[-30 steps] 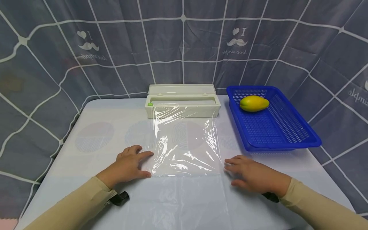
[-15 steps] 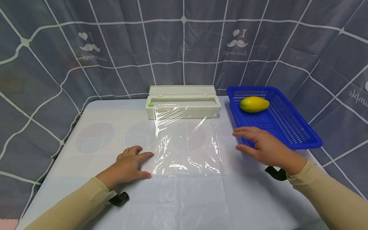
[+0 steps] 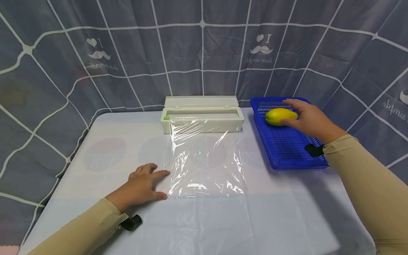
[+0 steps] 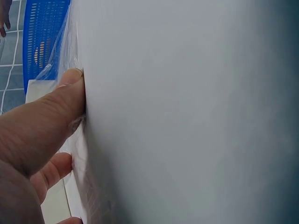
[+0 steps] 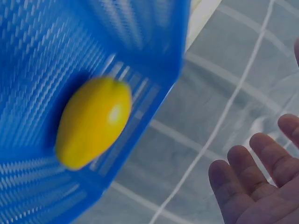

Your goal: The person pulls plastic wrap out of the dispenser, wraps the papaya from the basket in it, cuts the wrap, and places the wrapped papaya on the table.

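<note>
A yellow oval fruit (image 3: 278, 116) with a greenish end, mango-like, lies in the blue plastic basket (image 3: 294, 164). My right hand (image 3: 313, 122) hovers over that basket with fingers spread and the thumb close to the fruit. In the right wrist view, the open fingers (image 5: 243, 170) appear apart from the fruit (image 5: 93, 123). A sheet of clear plastic wrap (image 3: 207, 166) stretches over the table out of a white dispenser box (image 3: 204, 125). My left hand (image 3: 138, 186) rests at the wrap's left edge, its thumb (image 4: 51, 107) and fingers extended and pressed down.
The dispenser's lid (image 3: 201, 101) stands raised at the back, with a green slider (image 3: 166, 118) at its left end. A pale cloth (image 3: 216, 226) with faint printed circles covers the table. A grey gridded curtain (image 3: 178, 46) encloses the back and sides.
My right hand has lifted from the wrap's right edge and travelled right and away from me, to above the fruit in the basket. The left hand has stayed in place.
</note>
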The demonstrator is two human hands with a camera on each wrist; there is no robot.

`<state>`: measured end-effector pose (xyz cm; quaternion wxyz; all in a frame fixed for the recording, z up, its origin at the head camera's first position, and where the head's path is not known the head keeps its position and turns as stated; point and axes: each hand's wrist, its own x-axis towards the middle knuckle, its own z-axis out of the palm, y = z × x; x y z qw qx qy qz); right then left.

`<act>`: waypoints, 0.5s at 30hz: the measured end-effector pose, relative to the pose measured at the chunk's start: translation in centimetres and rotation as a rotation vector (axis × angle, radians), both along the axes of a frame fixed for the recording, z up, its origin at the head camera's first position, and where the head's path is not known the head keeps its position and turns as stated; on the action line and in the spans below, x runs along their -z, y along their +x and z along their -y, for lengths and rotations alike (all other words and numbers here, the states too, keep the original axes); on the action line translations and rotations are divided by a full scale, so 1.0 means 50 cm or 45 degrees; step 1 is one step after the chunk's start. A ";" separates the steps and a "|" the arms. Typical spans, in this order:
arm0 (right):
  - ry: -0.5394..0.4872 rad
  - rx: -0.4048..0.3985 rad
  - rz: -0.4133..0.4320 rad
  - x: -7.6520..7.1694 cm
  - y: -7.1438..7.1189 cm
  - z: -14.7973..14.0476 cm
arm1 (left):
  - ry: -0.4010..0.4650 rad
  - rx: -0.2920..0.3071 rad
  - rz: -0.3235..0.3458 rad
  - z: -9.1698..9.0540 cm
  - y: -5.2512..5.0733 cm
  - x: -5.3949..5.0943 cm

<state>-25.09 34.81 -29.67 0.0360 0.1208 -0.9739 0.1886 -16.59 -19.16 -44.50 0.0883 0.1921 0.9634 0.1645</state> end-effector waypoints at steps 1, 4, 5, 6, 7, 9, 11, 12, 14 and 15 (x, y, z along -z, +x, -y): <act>0.015 0.006 0.021 -0.002 -0.016 -0.008 | 0.003 -0.003 0.001 0.000 0.000 0.000; 0.040 0.020 0.103 -0.002 -0.065 -0.031 | 0.004 -0.014 0.012 0.002 -0.002 0.004; 0.049 0.023 0.126 0.000 -0.081 -0.039 | 0.004 -0.013 0.012 0.003 -0.003 0.005; 0.063 0.025 0.146 0.004 -0.097 -0.046 | 0.003 -0.017 0.014 0.004 -0.004 0.007; 0.078 0.032 0.164 0.008 -0.111 -0.052 | -0.001 -0.019 0.013 0.005 -0.005 0.008; 0.098 0.053 0.206 0.019 -0.139 -0.062 | -0.009 -0.020 0.005 0.006 -0.006 0.011; 0.107 0.072 0.249 0.033 -0.163 -0.071 | -0.012 -0.020 -0.006 0.007 -0.007 0.012; 0.111 0.084 0.271 0.041 -0.173 -0.074 | -0.014 -0.023 -0.007 0.007 -0.008 0.012; 0.117 0.100 0.301 0.057 -0.191 -0.082 | -0.011 -0.015 -0.014 0.006 -0.009 0.012; 0.121 0.106 0.317 0.065 -0.198 -0.085 | -0.010 -0.008 -0.016 0.005 -0.009 0.013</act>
